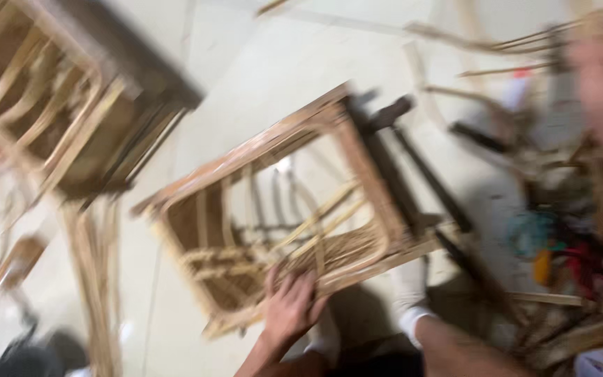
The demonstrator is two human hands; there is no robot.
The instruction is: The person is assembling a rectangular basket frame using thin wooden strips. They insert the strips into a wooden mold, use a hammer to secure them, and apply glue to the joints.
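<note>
Where cane strands bunch, left hand [289,307] flat on the rattan chair frame [280,209], fingers [294,283] spread open.

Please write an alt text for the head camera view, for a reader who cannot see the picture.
Blurred view looking down: one hand rests on the woven cane strips of a rattan chair frame lying tilted on a pale tiled floor. A second rattan frame lies upper left, and a pile of canes and tools sits at right.

We note a pale tiled floor [259,63], evenly lit (whole view motion-blurred). A second cane chair frame [57,98] lies upper left; loose cane strips [95,279] beside it. Cluttered heap of sticks and coloured bits [560,237] at right.
</note>
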